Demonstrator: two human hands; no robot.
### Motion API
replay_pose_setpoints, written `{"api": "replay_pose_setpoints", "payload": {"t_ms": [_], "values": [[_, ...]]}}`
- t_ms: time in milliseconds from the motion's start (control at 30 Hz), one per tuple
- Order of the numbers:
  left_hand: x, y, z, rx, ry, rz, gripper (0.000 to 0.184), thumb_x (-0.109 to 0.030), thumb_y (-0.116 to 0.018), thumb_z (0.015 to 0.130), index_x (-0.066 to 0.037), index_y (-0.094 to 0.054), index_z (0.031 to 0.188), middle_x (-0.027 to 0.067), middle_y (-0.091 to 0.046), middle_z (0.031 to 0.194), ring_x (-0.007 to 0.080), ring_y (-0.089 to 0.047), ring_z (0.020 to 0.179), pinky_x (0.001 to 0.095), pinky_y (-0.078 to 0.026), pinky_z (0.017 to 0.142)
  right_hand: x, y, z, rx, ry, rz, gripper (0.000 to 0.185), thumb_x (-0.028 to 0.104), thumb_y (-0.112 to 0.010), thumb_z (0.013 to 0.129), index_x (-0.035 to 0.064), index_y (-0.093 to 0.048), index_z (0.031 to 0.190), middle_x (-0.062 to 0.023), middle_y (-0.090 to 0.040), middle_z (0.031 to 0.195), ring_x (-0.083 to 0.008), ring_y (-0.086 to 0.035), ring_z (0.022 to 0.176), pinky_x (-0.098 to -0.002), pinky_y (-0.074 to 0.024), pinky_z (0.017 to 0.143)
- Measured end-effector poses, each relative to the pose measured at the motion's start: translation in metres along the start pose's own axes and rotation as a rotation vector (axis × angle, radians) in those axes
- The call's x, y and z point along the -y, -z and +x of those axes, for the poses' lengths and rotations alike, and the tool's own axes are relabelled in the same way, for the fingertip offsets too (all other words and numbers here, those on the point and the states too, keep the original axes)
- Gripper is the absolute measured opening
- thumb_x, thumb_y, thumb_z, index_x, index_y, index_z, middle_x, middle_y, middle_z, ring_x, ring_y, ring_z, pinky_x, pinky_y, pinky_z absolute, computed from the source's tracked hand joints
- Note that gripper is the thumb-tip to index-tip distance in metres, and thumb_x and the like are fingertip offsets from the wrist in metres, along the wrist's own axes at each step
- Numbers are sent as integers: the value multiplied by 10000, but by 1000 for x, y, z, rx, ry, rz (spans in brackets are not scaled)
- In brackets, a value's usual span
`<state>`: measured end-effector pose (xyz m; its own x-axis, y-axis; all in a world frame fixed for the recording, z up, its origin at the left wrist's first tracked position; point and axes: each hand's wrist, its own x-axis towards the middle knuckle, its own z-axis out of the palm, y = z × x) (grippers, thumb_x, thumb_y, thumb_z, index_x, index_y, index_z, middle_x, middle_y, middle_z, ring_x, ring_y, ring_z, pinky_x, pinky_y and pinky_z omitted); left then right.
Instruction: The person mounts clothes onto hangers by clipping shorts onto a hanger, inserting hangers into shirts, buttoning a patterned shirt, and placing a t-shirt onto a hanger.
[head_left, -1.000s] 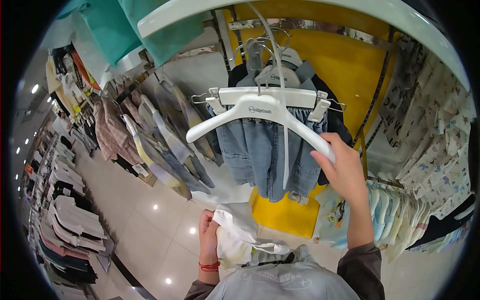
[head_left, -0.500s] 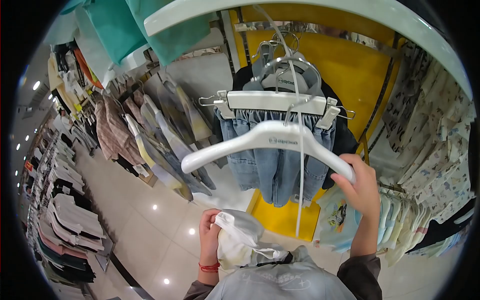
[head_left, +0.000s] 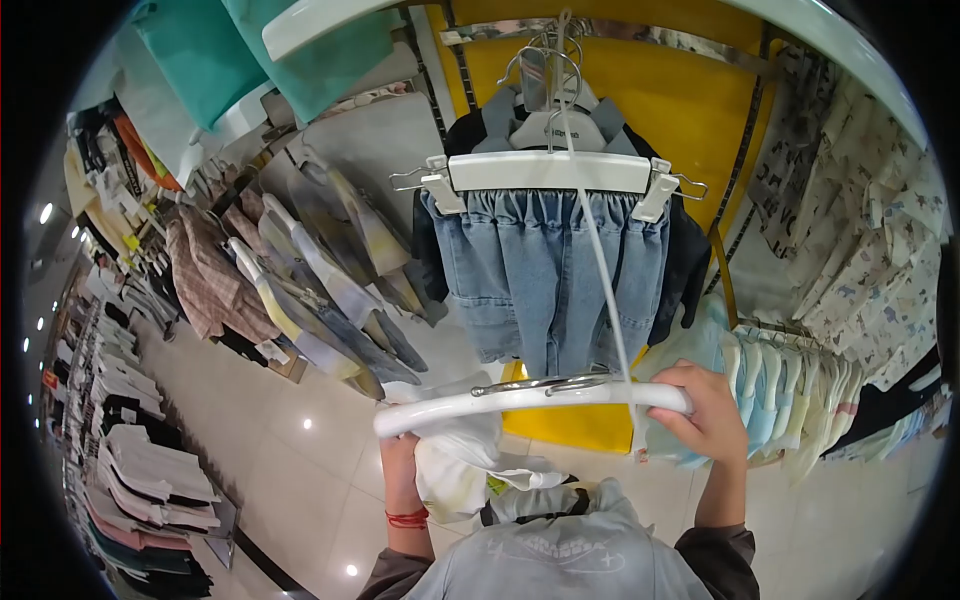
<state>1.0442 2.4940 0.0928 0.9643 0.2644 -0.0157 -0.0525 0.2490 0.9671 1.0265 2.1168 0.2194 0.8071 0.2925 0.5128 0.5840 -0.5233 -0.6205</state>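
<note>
My right hand grips the right end of a white hanger, which is tilted so that its metal hook lies along its top. The hanger's left end passes in front of my left hand, whose fingers are mostly hidden behind it. A white and pale yellow garment hangs right beside my left hand, in front of my chest. Beyond the hanger, blue denim pants hang from a white clip hanger. A thin white cord runs down in front of the pants to the hanger's right part.
Tie-dye shirts and a plaid shirt hang at left. Folded clothes are stacked at far left. Pale small garments hang at right below patterned ones. A white curved rail crosses the top.
The white hanger has come down and toward me with my right hand, tilting flatter. Its left end now covers my left hand's fingers. The view has shifted slightly.
</note>
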Motion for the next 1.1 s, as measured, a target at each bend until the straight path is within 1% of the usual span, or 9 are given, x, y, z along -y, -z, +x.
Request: {"api": "replay_pose_setpoints", "payload": {"t_ms": [100, 200, 333, 533, 633, 700, 733, 900, 1100], "values": [[-28, -18, -2, -9, 46, -168, 170, 5, -623, 773, -61, -496, 864, 1, -542, 858, 100, -539, 797, 243, -467, 727, 6, -12, -9, -45, -29, -35, 285, 176, -688, 759, 44, -553, 972, -117, -590, 779, -285, -583, 663, -332, -444, 585], [-25, 5, 8, 188, -35, -181, 136, 10, -585, 792, -65, -502, 869, 15, -555, 879, 104, -555, 802, 247, -481, 725, 11, -24, -16, -91, -83, -70, 289, 177, -686, 761, 38, -544, 972, -122, -586, 788, -288, -580, 662, -332, -445, 585], [-47, 3, -5, 176, 116, -213, 93, 5, -524, 811, -67, -500, 864, 21, -555, 869, 101, -552, 782, 237, -475, 695, 26, -39, -22, -106, -182, -65, 292, 179, -686, 765, 31, -536, 967, -127, -588, 800, -289, -583, 670, -330, -447, 592], [-50, 23, -5, 193, 155, -153, 74, -27, -479, 837, -46, -511, 902, 30, -555, 865, 101, -548, 786, 233, -468, 699, 30, -60, -33, -112, -263, -37, 279, 173, -679, 773, 34, -536, 968, -117, -598, 796, -279, -585, 671, -323, -456, 622], [-44, 35, -1, 184, 130, -140, 94, -29, -461, 839, -39, -516, 914, 29, -552, 876, 98, -538, 791, 226, -455, 705, 13, -64, -28, -126, -278, -170, 283, 154, -679, 768, 25, -529, 970, -125, -576, 866, -283, -578, 764, -328, -454, 706], [-47, 28, -7, 166, 161, -198, 102, -24, -453, 832, -37, -518, 910, 27, -549, 883, 94, -527, 793, 222, -441, 706, -4, -62, 15, -208, 29, -93, 291, 139, -679, 762, 14, -519, 971, -139, -521, 981, -295, -538, 912, -335, -425, 807], [-42, 28, -9, 163, 145, -167, 101, -26, -454, 828, -37, -518, 905, 26, -547, 883, 93, -522, 791, 221, -436, 705, -9, -63, 37, -171, 27, -18, 300, 121, -676, 753, 11, -507, 975, -141, -459, 1070, -302, -484, 1011, -328, -392, 872], [-41, 36, -3, 106, 39, -139, 82, -49, -465, 819, -37, -518, 880, 18, -531, 859, 96, -505, 780, 222, -426, 704, 3, -77, 90, -118, -13, 243, 269, 120, -666, 760, 49, -505, 964, -121, -386, 1180, -283, -454, 1089, -347, -373, 926], [-34, 45, -11, 44, 56, -199, 44, -21, -487, 829, -49, -511, 853, 13, -529, 846, 93, -503, 779, 225, -429, 700, -2, -77, 86, -117, 66, 167, 263, 125, -675, 754, 57, -525, 960, -148, -356, 1219, -317, -408, 1167, -380, -354, 946]]}}
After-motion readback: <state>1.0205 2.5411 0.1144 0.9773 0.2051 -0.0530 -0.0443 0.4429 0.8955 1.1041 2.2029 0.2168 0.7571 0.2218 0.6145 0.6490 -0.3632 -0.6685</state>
